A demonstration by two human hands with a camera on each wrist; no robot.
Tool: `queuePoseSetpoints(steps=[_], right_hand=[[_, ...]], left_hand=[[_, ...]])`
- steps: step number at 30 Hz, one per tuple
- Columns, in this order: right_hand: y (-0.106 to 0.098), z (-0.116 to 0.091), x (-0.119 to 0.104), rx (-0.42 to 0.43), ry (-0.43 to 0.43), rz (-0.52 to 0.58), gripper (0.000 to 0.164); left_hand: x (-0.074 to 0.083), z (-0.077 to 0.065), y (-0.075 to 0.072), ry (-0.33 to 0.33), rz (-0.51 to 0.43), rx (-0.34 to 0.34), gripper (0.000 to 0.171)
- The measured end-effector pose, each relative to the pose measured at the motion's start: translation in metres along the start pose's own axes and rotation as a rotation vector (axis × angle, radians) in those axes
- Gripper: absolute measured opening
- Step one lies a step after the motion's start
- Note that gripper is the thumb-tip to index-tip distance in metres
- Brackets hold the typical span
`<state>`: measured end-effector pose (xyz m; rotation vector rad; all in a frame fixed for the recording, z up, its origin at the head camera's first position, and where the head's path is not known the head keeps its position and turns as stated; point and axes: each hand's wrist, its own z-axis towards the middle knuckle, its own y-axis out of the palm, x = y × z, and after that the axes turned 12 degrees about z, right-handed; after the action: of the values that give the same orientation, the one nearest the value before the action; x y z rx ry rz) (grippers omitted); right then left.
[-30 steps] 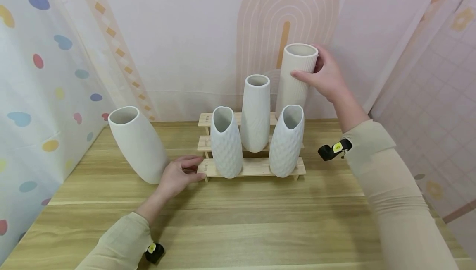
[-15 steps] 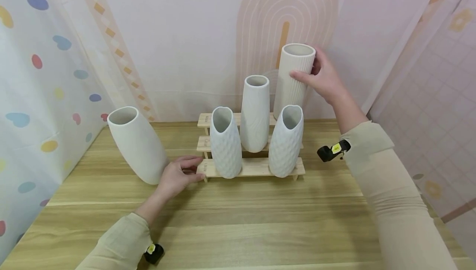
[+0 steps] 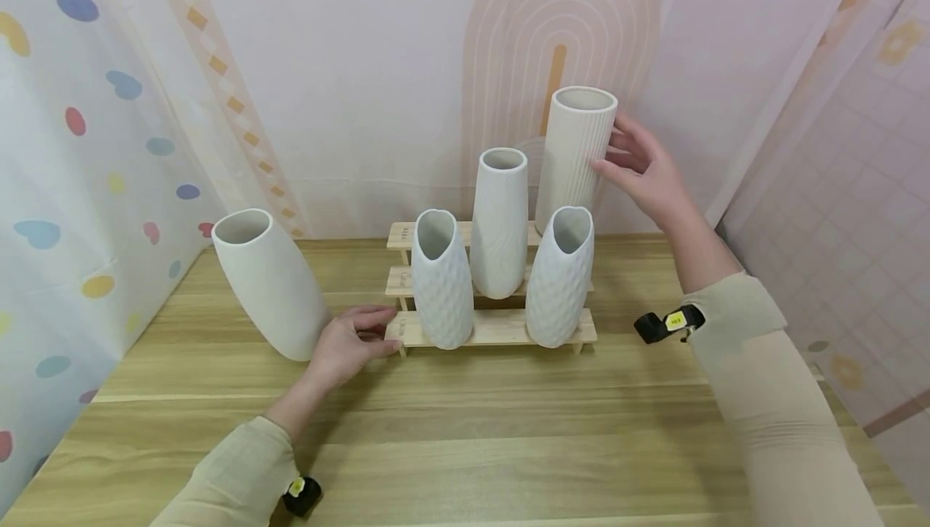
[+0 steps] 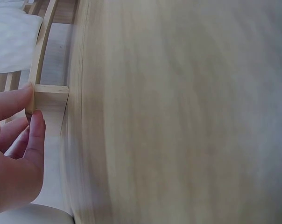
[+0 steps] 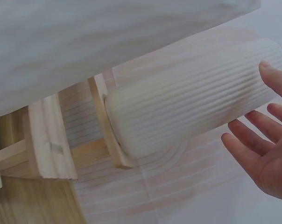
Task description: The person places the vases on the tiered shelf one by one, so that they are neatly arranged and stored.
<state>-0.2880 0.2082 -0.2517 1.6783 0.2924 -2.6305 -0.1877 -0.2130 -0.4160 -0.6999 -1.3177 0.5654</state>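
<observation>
A tall ribbed white vase point(image 3: 574, 156) stands upright at the right end of the top tier of a three-tier wooden stand point(image 3: 500, 327). Beside its right side is my right hand point(image 3: 650, 176), fingers spread and loosely bent; in the right wrist view, they are away from the ribbed wall point(image 5: 187, 98). My left hand point(image 3: 343, 351) pinches the left end of the lowest tier between thumb and fingers point(image 4: 37, 130). Two textured vases with notched rims, one left point(image 3: 443, 293) and one right point(image 3: 558, 289), stand on that tier. A slimmer vase point(image 3: 500, 228) occupies the middle tier.
A large smooth white vase point(image 3: 272, 285) stands on the wooden table point(image 3: 508, 446), left of the stand and close behind my left hand. Patterned curtains point(image 3: 349, 67) hang behind and on both sides. The front textured vase partly covers the ribbed vase's base.
My right hand has loosened its hold on the ribbed vase and drawn back to the right and slightly down. The vase stays on the top tier. My left hand keeps its place.
</observation>
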Motion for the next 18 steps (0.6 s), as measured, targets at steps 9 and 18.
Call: queuePoseSetpoints(steps=[9,18], right_hand=[[-0.011,-0.033,0.019,-0.066,0.005,-0.036,0.06],[-0.016,-0.07,0.045,-0.111,-0.005,-0.026,0.058]], left_hand=[[0.0,0.0,0.0,-0.005,-0.009,-0.001,0.051],[0.0,0.0,0.0,-0.008,-0.014,-0.001,0.051]])
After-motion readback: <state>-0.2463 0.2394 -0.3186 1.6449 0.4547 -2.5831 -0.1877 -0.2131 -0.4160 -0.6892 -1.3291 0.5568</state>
